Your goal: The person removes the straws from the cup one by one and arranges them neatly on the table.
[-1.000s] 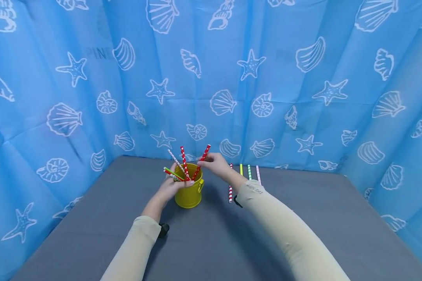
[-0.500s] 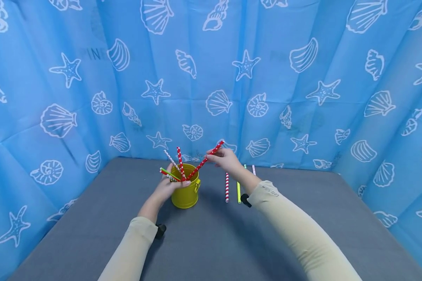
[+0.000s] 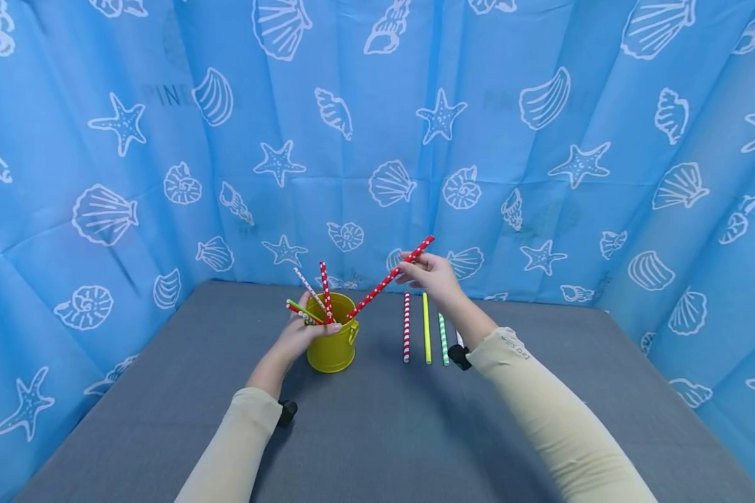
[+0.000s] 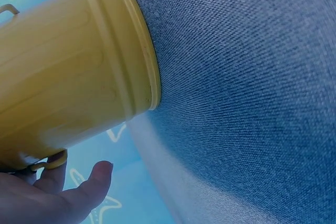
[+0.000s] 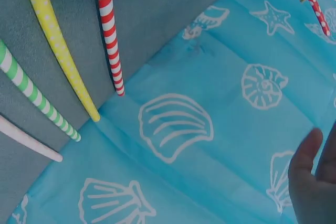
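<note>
A small yellow bucket (image 3: 331,355) stands on the table. My left hand (image 3: 297,339) holds it at its left side, the thumb along the near rim; in the left wrist view the fingers lie by a loop on the bucket (image 4: 52,77). Inside lean several paper straws: a red one with white dots (image 3: 324,283), a white patterned one (image 3: 306,285), and a green and a red one tipped left. My right hand (image 3: 437,277) pinches another red white-dotted straw (image 3: 380,287) near its upper end. This straw slants, its lower end at the bucket's right rim.
Right of the bucket, several straws lie side by side on the grey table (image 3: 365,433): red-and-white striped (image 3: 406,328), yellow dotted (image 3: 426,328), green-and-white striped (image 3: 443,342), and a pale one (image 5: 29,139). A blue shell-print curtain (image 3: 377,140) borders the back and sides.
My right hand has moved right and slightly up with the red dotted straw, drawing most of it out of the bucket. My left hand has stayed on the bucket.
</note>
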A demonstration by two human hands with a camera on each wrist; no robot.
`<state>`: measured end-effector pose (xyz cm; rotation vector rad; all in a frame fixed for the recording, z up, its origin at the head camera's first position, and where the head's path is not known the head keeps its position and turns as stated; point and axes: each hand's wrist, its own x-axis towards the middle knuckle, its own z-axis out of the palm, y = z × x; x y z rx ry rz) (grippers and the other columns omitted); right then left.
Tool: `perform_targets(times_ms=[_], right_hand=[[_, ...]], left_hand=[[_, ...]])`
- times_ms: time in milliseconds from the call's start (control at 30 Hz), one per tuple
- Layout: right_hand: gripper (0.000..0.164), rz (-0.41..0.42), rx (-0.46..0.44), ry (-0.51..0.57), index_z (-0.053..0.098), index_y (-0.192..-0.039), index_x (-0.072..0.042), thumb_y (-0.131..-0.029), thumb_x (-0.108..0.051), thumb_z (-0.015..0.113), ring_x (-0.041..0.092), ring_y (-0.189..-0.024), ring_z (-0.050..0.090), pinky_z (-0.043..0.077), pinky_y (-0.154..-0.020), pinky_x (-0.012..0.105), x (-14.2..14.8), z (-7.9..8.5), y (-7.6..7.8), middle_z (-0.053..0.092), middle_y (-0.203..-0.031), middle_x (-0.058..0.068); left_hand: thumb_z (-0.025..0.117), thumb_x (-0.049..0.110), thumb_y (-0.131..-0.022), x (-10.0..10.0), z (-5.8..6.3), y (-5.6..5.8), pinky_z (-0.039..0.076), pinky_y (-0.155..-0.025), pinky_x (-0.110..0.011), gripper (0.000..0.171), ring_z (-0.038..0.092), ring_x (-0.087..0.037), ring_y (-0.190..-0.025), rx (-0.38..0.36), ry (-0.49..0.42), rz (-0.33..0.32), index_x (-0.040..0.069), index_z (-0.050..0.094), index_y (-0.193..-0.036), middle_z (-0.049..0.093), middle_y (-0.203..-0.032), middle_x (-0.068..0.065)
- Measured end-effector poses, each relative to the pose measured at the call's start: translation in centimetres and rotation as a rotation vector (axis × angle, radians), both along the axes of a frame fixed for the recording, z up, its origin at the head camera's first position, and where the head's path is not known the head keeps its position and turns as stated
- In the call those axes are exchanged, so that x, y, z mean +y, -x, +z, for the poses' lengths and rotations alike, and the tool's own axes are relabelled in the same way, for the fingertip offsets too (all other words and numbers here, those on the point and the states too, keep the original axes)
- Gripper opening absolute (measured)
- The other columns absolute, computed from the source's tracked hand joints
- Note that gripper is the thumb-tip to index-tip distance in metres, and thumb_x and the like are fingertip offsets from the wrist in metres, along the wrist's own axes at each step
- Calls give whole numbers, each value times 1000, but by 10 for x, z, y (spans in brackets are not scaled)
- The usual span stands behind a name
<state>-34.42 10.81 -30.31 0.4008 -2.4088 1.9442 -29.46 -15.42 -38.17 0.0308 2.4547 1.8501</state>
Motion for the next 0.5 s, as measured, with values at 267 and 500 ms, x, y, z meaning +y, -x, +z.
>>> perform_targets(times_ms=[267, 500], right_hand=[[48, -126, 129, 132, 49, -137, 5, -95, -14, 64, 5, -71, 64, 45, -98, 44, 18, 1, -1, 67, -73, -12], [55, -253, 184, 201, 39, -140, 1, -93, -11, 66, 9, -63, 64, 47, -96, 39, 36, -4, -2, 66, -70, -13]], left_hand=[[70, 26, -87, -1, -2, 1, 11, -112, -64, 99, 8, -41, -144, 13, -22, -16, 16, 0, -157, 9, -159, -22], [72, 33, -85, 0, -1, 1, 13, -110, -66, 100, 10, -43, -142, 22, -12, -10, 18, 4, -157, 8, -157, -22]])
